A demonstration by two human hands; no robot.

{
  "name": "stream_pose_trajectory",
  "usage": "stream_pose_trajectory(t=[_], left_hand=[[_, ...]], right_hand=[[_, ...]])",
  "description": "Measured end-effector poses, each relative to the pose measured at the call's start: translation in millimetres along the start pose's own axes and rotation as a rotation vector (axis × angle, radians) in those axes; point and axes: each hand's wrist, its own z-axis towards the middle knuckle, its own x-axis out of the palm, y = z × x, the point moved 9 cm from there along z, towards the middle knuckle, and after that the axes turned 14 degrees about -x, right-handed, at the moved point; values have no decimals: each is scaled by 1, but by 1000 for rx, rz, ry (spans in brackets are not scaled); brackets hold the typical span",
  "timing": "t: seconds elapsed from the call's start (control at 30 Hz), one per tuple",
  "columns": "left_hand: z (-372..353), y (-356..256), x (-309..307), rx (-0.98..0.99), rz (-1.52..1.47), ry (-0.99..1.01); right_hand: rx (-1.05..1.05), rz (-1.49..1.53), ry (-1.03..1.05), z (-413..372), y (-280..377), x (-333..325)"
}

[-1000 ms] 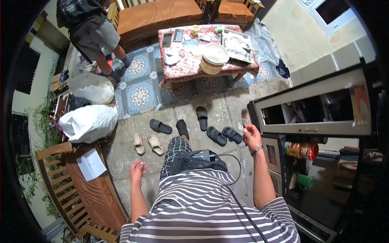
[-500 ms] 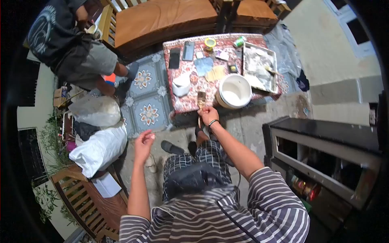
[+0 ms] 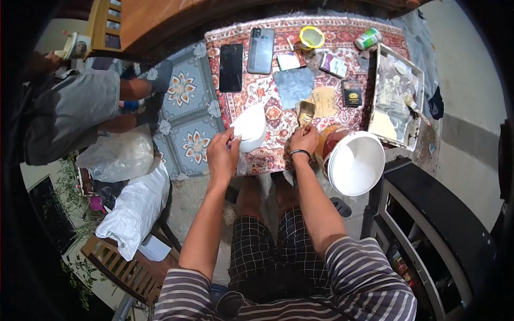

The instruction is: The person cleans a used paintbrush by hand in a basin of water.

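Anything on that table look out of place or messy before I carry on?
The white bucket stands at the near corner of the table, seemingly close to the edge. The tray is smeared with paint, while a black phone and a grey phone lie on the same cloth. The right hand holds a brush.

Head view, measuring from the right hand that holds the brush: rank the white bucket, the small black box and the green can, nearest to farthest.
1. white bucket: just to the right of the right hand, nearly touching it.
2. small black box: farther out, right of the paintbrush that the hand grips.
3. green can: farthest, at the far right.
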Motion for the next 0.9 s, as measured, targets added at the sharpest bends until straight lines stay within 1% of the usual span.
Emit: stream_pose_trajectory(t=[0.07,0.1,0.13,0.2,0.23,0.27,0.33,0.37,0.47,0.5,0.6,0.63,0.67,0.73,0.77,0.87,0.9], left_hand=[[19,0,17,5,102,82],[25,2,24,-10,173,132],[29,5,30,-25,243,183],[33,6,31,-46,295,208],[36,10,35,-50,320,227],[38,13,38,-55,345,244],[38,19,41,-18,303,198],[41,18,39,2,283,170],[38,9,17,109,-62,84],[36,10,15,101,-97,99],[32,5,10,63,-210,158],[31,5,12,38,-250,185],[30,7,14,13,-290,215],[29,1,17,130,-262,210],[29,-1,18,187,-246,204],[32,0,7,253,-110,80],[36,7,12,219,-149,130]], right_hand=[[-24,2,11,4,-1,0],[7,16,40,5,-3,1],[-11,-13,15,5,0,-2],[-54,-69,-34,3,10,-9],[-157,-116,-96,1,26,-17],[-186,-57,-56,-2,36,-14],[-247,63,24,-9,62,-13],[-178,120,107,-13,74,-11],[-288,337,179,-25,118,-10],[-349,316,253,-28,131,-7],[-344,382,534,-37,164,8],[-471,332,475,-39,178,7],[-462,226,506,-43,180,13],[-440,17,567,-50,181,24],[-450,-21,574,-53,181,30],[-429,-76,515,-60,174,45],[-455,-39,448,-60,176,45]])
